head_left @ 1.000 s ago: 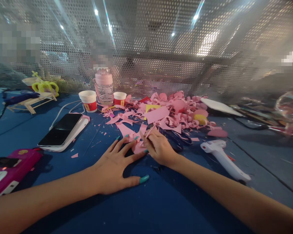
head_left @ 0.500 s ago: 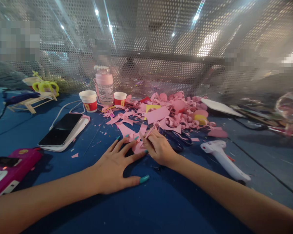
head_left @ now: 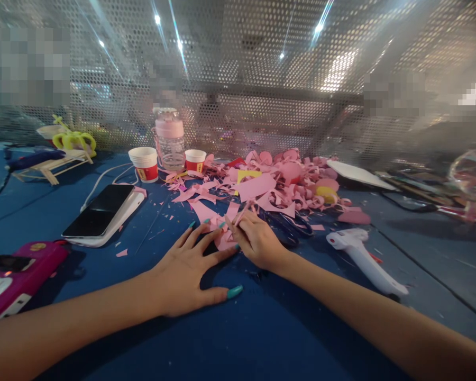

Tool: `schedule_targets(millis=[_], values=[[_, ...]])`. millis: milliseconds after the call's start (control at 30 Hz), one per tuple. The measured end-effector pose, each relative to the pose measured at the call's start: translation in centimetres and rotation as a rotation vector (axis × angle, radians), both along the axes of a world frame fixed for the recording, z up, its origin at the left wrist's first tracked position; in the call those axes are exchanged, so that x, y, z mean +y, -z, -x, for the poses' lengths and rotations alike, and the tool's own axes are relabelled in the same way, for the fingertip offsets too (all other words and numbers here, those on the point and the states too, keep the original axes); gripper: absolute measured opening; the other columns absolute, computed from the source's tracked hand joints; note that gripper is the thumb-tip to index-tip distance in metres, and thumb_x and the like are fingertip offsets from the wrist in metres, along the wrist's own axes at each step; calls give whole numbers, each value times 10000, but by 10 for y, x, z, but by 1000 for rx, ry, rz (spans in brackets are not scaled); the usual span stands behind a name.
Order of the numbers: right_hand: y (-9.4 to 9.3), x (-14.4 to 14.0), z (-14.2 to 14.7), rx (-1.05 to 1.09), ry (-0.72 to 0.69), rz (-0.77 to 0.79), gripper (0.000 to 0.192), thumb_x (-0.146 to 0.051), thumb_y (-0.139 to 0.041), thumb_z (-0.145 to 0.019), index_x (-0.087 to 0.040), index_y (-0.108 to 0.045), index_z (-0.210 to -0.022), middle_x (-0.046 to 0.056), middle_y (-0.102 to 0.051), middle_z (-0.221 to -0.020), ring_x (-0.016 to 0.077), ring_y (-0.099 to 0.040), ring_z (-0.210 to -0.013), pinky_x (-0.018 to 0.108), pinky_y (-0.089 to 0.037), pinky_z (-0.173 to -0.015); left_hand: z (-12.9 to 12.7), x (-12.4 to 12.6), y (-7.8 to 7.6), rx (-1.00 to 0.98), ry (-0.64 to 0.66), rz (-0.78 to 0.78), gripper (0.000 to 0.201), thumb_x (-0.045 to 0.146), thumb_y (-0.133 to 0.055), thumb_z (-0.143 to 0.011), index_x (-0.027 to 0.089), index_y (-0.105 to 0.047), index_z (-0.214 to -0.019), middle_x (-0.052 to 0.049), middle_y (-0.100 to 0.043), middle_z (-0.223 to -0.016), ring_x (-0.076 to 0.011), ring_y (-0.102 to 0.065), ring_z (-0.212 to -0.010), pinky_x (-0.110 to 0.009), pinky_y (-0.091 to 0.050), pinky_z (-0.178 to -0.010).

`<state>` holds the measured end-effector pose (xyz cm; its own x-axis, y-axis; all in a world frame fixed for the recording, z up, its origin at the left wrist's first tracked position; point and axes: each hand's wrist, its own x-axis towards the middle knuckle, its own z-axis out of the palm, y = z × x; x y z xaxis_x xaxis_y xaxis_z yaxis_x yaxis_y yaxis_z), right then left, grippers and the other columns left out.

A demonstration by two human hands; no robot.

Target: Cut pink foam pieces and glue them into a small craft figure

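Perforated metal panel (head_left: pixel 241 69) backs a blue table (head_left: pixel 262 333). The right hand (head_left: pixel 262 241) pinches one slim pink piece (head_left: pixel 241 216), too blurred to tell whether pen or rolled paper, above a pink paper scrap (head_left: pixel 226 241) on the table. The left hand (head_left: pixel 184 270) lies flat, fingers spread, grasping nothing, its fingertips on that scrap. Just beyond sits one heap of pink paper cuttings (head_left: pixel 289 174), too many to count. Farther out: one white glue gun (head_left: pixel 365 259) at right; one black-screened phone (head_left: pixel 103 211) at left; one magenta power strip (head_left: pixel 27 275); one pink-lidded bottle (head_left: pixel 170 140) between a paper cup stack (head_left: pixel 146 172) and one paper cup (head_left: pixel 194 160), both red and white, their yellow labels illegible.
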<state>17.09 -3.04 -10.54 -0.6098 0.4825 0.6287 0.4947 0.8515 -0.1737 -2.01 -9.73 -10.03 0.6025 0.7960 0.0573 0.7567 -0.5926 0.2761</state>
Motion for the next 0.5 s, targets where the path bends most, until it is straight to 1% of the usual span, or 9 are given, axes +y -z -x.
schedule_targets(millis=[233, 500], values=[[0, 0, 0, -5, 18, 19, 227, -196, -355, -926, -189, -469, -730, 78, -577, -724, 179, -530, -720, 311, -460, -654, 1, 0, 0, -15, 7, -6, 692, 726, -377, -758, 404, -338, -1369, -23, -262, -1492, -366, -155, -1371, -611, -178, -1071], [1, 1, 0, -10, 41, -15, 243, -224, -346, -938, -188, -473, -735, 74, -575, -713, 183, -537, -727, 305, -458, -654, 1, -1, -2, 0, 1, 2, 687, 725, -371, -762, 417, -318, -1374, -21, -262, -1493, -367, -148, -1374, -611, -174, -1072]])
